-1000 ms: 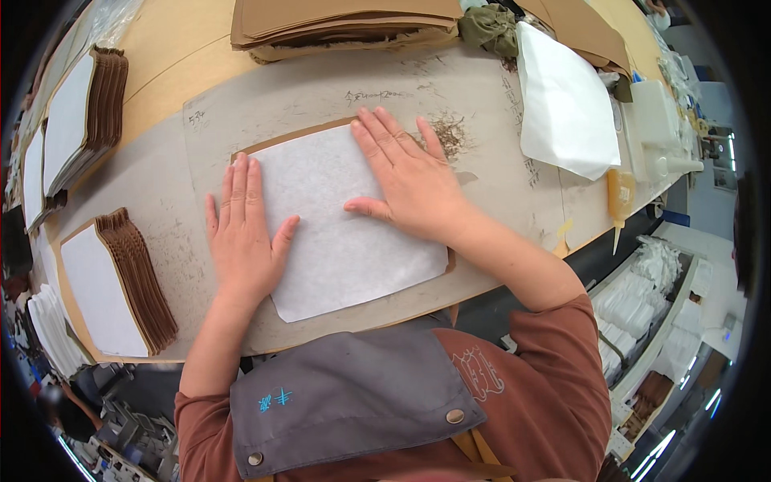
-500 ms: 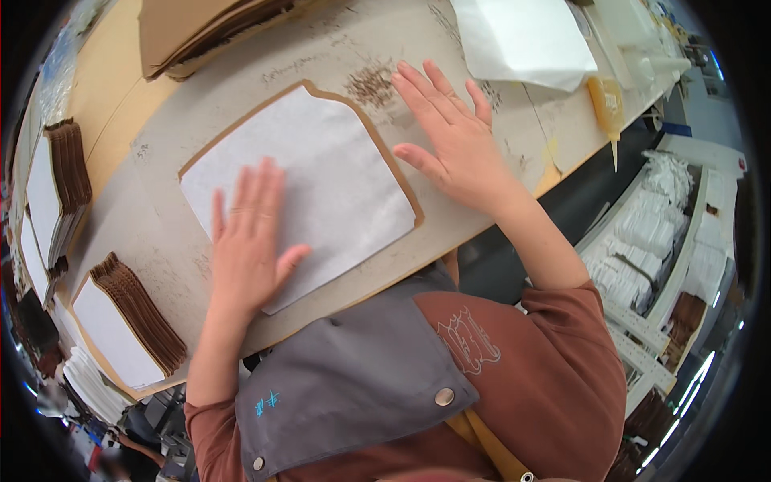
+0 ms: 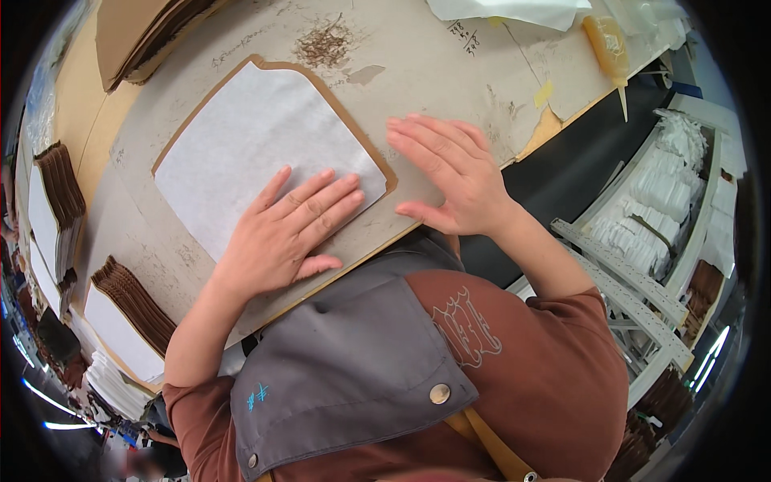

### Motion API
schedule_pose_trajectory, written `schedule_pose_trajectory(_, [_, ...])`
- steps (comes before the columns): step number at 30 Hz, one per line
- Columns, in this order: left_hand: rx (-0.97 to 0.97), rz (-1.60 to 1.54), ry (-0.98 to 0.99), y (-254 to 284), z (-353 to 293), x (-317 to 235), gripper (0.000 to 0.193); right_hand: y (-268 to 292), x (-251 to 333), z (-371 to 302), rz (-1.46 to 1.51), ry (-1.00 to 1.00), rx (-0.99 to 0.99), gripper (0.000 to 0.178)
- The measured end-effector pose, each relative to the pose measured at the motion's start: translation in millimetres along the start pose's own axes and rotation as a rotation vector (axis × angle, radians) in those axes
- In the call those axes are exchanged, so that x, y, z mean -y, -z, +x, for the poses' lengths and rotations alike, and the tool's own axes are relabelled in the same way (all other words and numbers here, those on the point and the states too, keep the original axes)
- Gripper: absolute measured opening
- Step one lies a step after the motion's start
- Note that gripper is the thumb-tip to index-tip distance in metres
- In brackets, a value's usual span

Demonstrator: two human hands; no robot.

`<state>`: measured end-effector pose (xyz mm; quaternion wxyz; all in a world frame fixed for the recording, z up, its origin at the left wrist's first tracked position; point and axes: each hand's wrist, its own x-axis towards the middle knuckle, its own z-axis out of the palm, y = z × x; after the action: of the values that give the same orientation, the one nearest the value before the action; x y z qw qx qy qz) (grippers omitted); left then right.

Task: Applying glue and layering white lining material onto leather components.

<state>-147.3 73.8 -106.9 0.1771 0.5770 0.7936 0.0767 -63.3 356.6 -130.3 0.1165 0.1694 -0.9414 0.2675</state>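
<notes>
On the table in front of me lies a flat white sheet (image 3: 241, 145) with a shaped outline. A brown panel (image 3: 321, 84) beneath it shows as a narrow border along the far and right edges. My left hand (image 3: 285, 229) rests over the sheet's near part, its fingers stretched out toward the right and the thumb apart. My right hand (image 3: 454, 173) is just off the sheet's right corner, above the tabletop, with fingers extended and thumb spread. Neither hand holds anything.
White-faced brown stacks stand at the left (image 3: 132, 305) and far left (image 3: 58, 209). Large brown sheets (image 3: 144, 36) lie at the back left. An amber squeeze bottle (image 3: 606, 48) and white sheets (image 3: 514, 8) are at the far right. A rack (image 3: 642, 201) of white pieces stands beyond the edge.
My left hand has slid rightward and nearer over the sheet, its fingers turning right. My right hand has come down toward the near edge. The view has shifted somewhat.
</notes>
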Motion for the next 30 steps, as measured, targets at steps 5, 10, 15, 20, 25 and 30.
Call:
schedule_pose_trajectory(5, [0.021,0.013,0.015,-1,7,0,0.08,3,-2,-4,-0.007,0.066,0.06,0.057])
schedule_pose_trajectory(10, [0.013,0.027,-0.001,0,8,3,0.079,0,-5,-11,-0.142,0.307,0.083,0.045])
schedule_pose_trajectory(15, [-0.013,0.028,-0.051,4,10,8,0.072,-1,-9,-11,-0.064,0.299,-0.042,0.035])
schedule_pose_trajectory(20, [-0.181,0.026,-0.072,5,15,8,0.057,-9,-11,-11,0.028,0.22,-0.168,0.025])
schedule_pose_trajectory(25, [-0.36,0.018,-0.036,14,37,12,0.044,-11,-9,-9,-0.028,0.205,-0.197,0.02])
schedule_pose_trajectory(30, [-0.253,0.075,-0.203,7,31,14,0.046,-11,-12,-10,0.0,0.236,-0.188,0.025])
